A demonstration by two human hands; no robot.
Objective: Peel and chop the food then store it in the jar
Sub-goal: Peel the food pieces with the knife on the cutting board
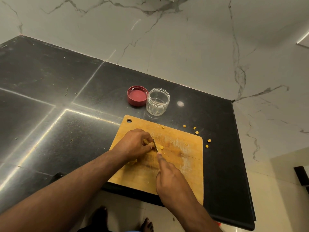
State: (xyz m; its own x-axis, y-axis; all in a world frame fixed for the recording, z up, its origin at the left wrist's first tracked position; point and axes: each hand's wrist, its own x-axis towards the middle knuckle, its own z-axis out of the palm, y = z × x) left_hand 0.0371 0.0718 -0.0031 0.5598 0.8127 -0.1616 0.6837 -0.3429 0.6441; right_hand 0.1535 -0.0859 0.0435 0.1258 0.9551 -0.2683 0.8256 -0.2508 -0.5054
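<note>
On the wooden cutting board (182, 166) my left hand (133, 144) pinches a yellow piece of food (145, 141) and holds it down. My right hand (170, 178) grips a knife (155, 146), index finger laid along its spine, with the blade set into the food right beside my left fingertips. Cut yellow bits (161, 147) lie just right of the blade. A clear plastic jar (157, 101) stands open behind the board. Its red lid (137, 95) lies upside down to the jar's left.
Several small yellow scraps (197, 132) are scattered on the black countertop (58, 97) past the board's right corner. The board overhangs the counter's front edge. A marble wall rises behind. My bare feet (147, 225) show on the floor below.
</note>
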